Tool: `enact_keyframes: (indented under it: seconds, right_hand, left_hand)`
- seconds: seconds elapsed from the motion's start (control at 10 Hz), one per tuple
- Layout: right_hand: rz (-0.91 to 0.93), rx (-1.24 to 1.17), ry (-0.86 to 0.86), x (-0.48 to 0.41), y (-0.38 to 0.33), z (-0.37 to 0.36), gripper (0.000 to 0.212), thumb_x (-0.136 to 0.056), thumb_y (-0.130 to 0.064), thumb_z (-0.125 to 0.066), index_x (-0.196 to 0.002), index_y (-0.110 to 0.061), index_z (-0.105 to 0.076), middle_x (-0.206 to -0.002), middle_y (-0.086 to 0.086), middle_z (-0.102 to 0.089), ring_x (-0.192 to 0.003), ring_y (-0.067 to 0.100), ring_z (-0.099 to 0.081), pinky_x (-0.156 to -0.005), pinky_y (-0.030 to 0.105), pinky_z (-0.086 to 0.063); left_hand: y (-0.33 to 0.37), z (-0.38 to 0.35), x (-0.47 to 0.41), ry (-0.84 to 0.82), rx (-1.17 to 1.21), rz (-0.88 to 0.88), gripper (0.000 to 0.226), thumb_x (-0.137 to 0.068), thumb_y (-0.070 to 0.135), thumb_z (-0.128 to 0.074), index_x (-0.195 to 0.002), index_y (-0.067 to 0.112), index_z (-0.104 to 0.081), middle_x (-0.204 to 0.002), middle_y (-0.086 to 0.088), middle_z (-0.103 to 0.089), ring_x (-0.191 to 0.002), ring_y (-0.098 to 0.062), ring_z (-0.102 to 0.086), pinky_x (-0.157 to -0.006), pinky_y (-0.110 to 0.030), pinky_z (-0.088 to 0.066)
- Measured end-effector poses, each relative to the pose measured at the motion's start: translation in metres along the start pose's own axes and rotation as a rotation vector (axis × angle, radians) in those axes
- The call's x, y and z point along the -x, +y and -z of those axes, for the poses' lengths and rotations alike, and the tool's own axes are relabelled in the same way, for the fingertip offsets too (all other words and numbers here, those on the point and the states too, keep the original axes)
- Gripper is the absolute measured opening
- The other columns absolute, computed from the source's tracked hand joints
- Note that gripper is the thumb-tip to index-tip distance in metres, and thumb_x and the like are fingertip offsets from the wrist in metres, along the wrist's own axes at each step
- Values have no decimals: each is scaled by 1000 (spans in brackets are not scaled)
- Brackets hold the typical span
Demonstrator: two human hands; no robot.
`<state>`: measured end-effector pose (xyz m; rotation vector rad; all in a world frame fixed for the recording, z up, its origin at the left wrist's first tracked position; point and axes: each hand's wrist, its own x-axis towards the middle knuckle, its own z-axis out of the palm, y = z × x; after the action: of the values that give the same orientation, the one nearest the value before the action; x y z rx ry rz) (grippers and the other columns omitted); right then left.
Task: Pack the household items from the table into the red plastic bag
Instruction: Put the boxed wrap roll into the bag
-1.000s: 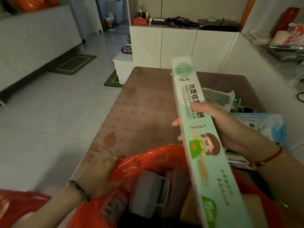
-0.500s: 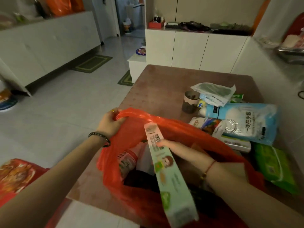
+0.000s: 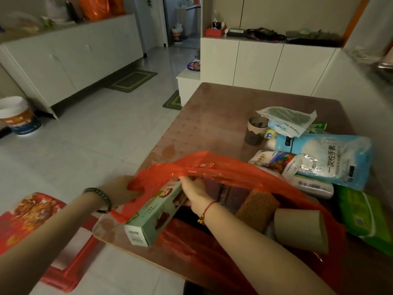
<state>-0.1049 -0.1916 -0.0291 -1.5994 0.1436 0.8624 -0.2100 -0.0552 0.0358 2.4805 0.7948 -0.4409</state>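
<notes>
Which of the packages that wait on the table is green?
The green packet at the near right edge of the table, beside the red bag. The others are mainly white, blue or clear.

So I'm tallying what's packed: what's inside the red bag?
Inside the red bag: a cardboard tube, a brown block and the long green box, half in. Anything deeper is hidden.
</notes>
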Motion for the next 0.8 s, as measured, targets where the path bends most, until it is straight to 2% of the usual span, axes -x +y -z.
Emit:
enact_keyframes:
  seconds: [0.1,0.2,0.3,0.4,0.5,0.6,0.7,0.8]
  right_hand:
    - [-41,-28,-60,-2,-3,8,32,-73,-48,-70,-73,-20,-56,-83,3,-65,-81,22,-63,-75,38,-56]
    - [-79,-19,-122,-5,-7,6,30,-87,-45,-54,-71,-19,-50,-77,1,-56,-77,19,-57,-72,34,-50]
    - [-80,-66,-118,-5,-21,2,27,-90,-40,-51,-76,-17,-51,-82,2,-55,-89,22,-58,-87,38,-49]
    - [-53,-114,-105,-9,-29,3,30,-88,-36,-55,-104,-10,-52,-105,10,-60,-112,30,-57,-96,47,-48]
    - [10,-8,3,-9,-28,10,51,-85,-36,-59,-124,-6,-48,-122,15,-59,-112,31,-58,-93,45,-51]
    - [105,282,6,-7,-23,17,62,-84,-48,-55,-128,-5,-45,-124,11,-59,-109,29,-60,-73,35,-60]
    - [144,477,-120,3,-24,27,59,-88,-52,-46,-119,-2,-53,-104,9,-59,-98,29,-64,-58,34,-61]
    - [171,707,-200,19,-31,46,67,-89,-49,-46,-129,4,-42,-119,17,-58,-100,31,-65,-79,42,-59]
  left_hand:
    - [-27,19,9,-171,389,96,26,-88,29,-56,-96,5,-62,-63,-4,-52,-30,-6,-42,-30,-16,-34]
    - [-43,40,11,-139,566,114,16,-88,24,-56,-96,12,-63,-72,-5,-53,-31,-2,-48,-33,-13,-39]
    - [-31,57,17,-112,827,57,12,-89,15,-50,-82,15,-60,-56,-2,-52,-26,-2,-45,-31,-11,-39]
    - [18,71,56,-168,970,-50,17,-76,19,-63,-59,18,-61,-32,-2,-51,-22,0,-42,-29,-8,-37]
    - [39,76,73,-170,1133,-197,38,-28,36,-90,-41,10,-64,-31,-5,-50,-23,1,-43,-31,-7,-40]
    - [37,87,65,-51,1384,-226,27,-80,21,-64,-55,12,-57,-37,2,-49,-26,-2,-40,-35,-8,-44]
    - [38,88,58,94,1111,-107,25,-95,11,-38,-76,6,-54,-47,-1,-49,-31,-3,-46,-37,-12,-47]
    - [33,80,47,125,768,39,31,-89,-1,-47,-120,3,-49,-79,-14,-56,-43,-5,-60,-44,-16,-52]
